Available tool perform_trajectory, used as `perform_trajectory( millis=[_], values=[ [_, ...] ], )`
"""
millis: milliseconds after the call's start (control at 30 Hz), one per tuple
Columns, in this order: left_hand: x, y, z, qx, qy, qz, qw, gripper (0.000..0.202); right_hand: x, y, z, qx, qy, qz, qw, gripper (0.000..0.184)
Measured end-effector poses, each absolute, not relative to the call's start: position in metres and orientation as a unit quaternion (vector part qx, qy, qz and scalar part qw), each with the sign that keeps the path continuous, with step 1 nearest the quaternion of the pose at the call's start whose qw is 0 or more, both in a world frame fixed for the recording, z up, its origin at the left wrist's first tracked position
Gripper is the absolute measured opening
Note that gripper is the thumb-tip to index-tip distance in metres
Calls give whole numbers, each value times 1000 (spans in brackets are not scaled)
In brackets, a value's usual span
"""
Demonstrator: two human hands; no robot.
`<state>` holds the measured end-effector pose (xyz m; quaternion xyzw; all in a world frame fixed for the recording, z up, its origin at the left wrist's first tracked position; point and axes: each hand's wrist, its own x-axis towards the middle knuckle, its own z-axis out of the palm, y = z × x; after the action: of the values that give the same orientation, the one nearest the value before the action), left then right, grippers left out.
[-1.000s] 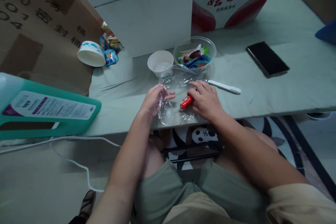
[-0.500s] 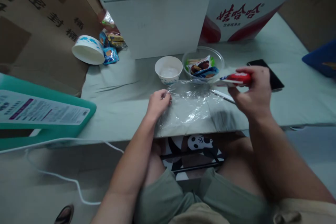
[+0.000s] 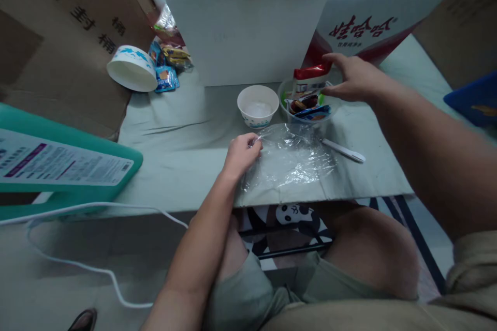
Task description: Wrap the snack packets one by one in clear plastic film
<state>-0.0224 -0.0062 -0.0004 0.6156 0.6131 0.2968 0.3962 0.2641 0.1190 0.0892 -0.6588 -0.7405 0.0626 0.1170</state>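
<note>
My left hand (image 3: 244,154) pinches the upper left corner of a clear plastic bag (image 3: 291,158), which lies crumpled on the cloth-covered table. Over the right side of a clear plastic bowl (image 3: 284,111) reaches my right hand (image 3: 351,77), open, thumb and forefinger apart. A red and white snack packet (image 3: 310,76) stands tilted in the bowl, its right edge close to those fingertips. Other wrapped snacks (image 3: 310,108) lie below it, one blue. Left of this bowl stands a white paper bowl (image 3: 258,106) with a blue pattern. A slim white tool (image 3: 344,151) rests right of the bag.
White cartons (image 3: 248,36) and a red-and-white box (image 3: 361,26) stand behind. At left are a tipped paper bowl (image 3: 132,70), snack packets (image 3: 166,78), a large cardboard box (image 3: 58,62) and a green jug (image 3: 70,160). A white cable (image 3: 112,274) hangs below the table edge.
My right hand has carried the red packet up and left to the clear bowl, and its fingers have spread. The left hand keeps its pinch on the bag. The dark phone is now hidden.
</note>
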Motion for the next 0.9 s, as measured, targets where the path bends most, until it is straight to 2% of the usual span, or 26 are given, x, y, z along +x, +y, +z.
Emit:
perform_trajectory(
  millis=[100, 167, 333, 400, 533, 567, 667, 700, 833, 900],
  values=[
    [-22, -5, -1, 622, 593, 297, 416, 20, 265, 92, 83, -616, -750, 1, 240, 60],
    [-22, -5, -2, 622, 580, 295, 436, 20, 265, 65, 73, -587, -749, -12, 308, 54],
    [-21, -7, -1, 616, 534, 287, 503, 24, 254, -6, 33, -590, -694, 45, 410, 39],
    [-21, -10, 3, 617, 502, 267, 544, 24, 248, -28, 16, -563, -710, 99, 411, 45],
    [-24, -13, 8, 606, 459, 251, 600, 18, 241, -45, -9, -480, -792, 178, 333, 82],
    [-26, -13, 8, 604, 450, 245, 611, 17, 241, -44, -12, -473, -799, 180, 326, 78],
    [-34, -10, 7, 616, 436, 206, 623, 20, 242, -34, -18, -495, -774, 163, 359, 24],
    [-37, -9, 6, 624, 442, 198, 613, 21, 243, -31, -18, -508, -756, 158, 380, 12],
    [-50, -6, 3, 641, 477, 236, 552, 34, 248, -28, -13, -568, -657, 163, 468, 8],
    [-52, -6, 2, 650, 458, 245, 555, 43, 253, -30, -11, -598, -607, 180, 491, 9]
  ],
)
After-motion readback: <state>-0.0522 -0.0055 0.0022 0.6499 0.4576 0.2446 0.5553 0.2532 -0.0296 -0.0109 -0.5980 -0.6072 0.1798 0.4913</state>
